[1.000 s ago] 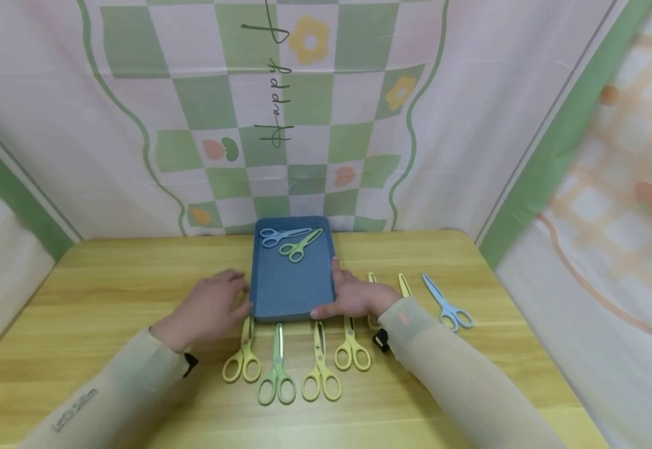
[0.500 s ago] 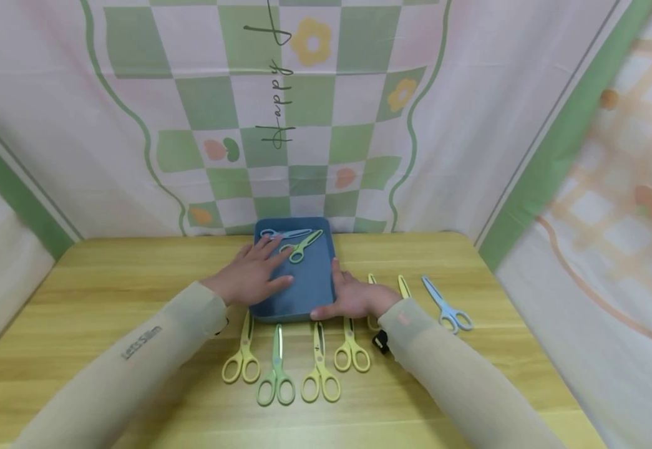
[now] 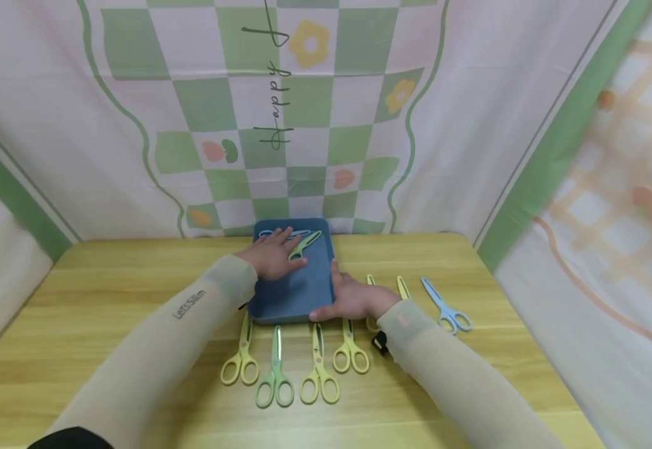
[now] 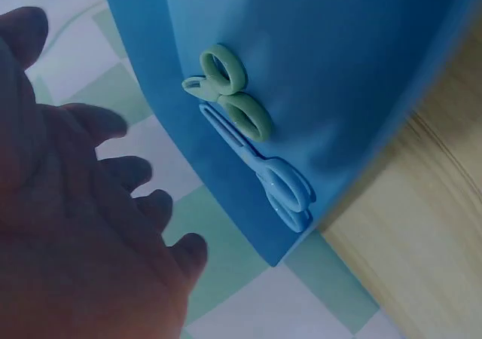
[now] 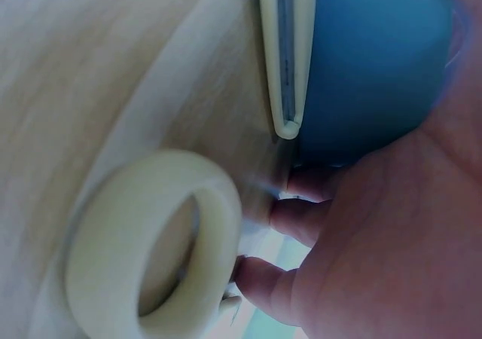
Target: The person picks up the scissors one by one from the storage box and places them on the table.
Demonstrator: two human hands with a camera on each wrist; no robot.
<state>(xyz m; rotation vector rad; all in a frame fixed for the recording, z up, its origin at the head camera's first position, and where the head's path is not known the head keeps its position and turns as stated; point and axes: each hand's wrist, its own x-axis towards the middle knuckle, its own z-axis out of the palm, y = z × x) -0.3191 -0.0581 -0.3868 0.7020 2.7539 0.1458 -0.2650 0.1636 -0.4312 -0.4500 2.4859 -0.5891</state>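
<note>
A blue tray (image 3: 286,302) lies at the table's back, holding blue scissors (image 4: 290,192) and green scissors (image 4: 248,117) near its far end. My left hand (image 3: 272,257) hovers over the tray with fingers spread, partly covering both pairs in the head view. In the left wrist view nothing is in its grasp, and the scissors lie apart from the fingers. At the tray's near right corner rests my right hand (image 3: 354,299), thumb along the front rim and a finger along the side. Beside it lie yellow scissors (image 3: 350,357), whose blades run up to the tray.
Before the tray lie yellow scissors (image 3: 240,362), green scissors (image 3: 275,383) and another yellow pair (image 3: 319,377). Right of my right hand are blue scissors (image 3: 452,315) and yellow scissors (image 3: 403,287), partly covered by the arm. A patterned curtain (image 3: 303,143) hangs behind the table.
My left hand has moved from beside the tray's left edge, rightward and forward over it, its fingers spreading. The right hand stays at the corner, and the scissors lie as before.
</note>
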